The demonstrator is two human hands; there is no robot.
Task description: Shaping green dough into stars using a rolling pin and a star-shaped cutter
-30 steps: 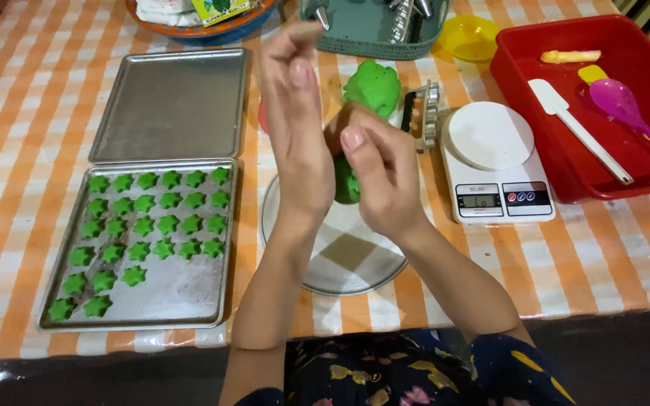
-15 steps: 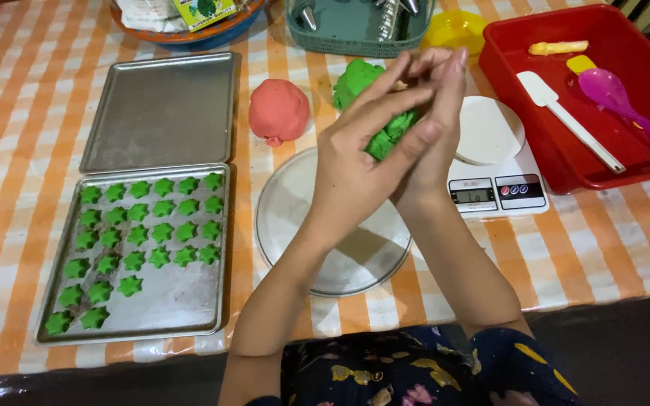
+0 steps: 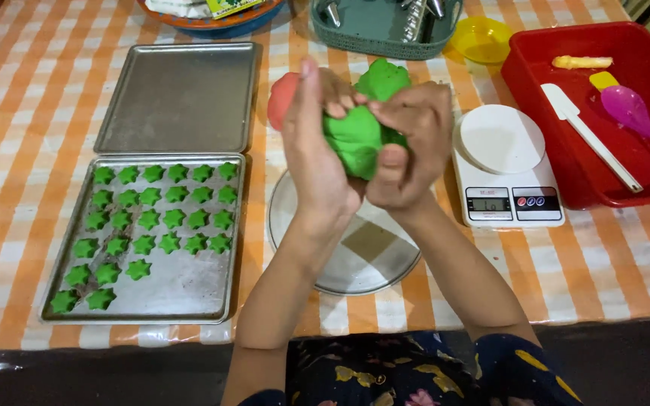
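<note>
Both my hands hold a lump of green dough [image 3: 351, 143] above a round glass plate [image 3: 355, 259]. My left hand [image 3: 316, 146] presses its palm against the lump's left side, fingers upright. My right hand [image 3: 408, 143] curls around the right side with its fingers on top. Behind the hands, a second green dough mass [image 3: 383, 77] and a red dough ball [image 3: 281, 96] rest on the checked tablecloth, both partly hidden.
A metal tray [image 3: 189, 289] at the left holds several green star-shaped dough pieces [image 3: 159, 218]; a bare tray [image 3: 178, 94] lies behind it. A white kitchen scale [image 3: 505, 169], red bin [image 3: 566, 162] with spatula [image 3: 588, 135] and purple spoon [image 3: 637, 116], yellow bowl [image 3: 483, 37], green basket [image 3: 381, 34].
My hands moved from rubbing palms together over the plate to squeezing the green dough lump, which shows more between them. The view shifted slightly.
</note>
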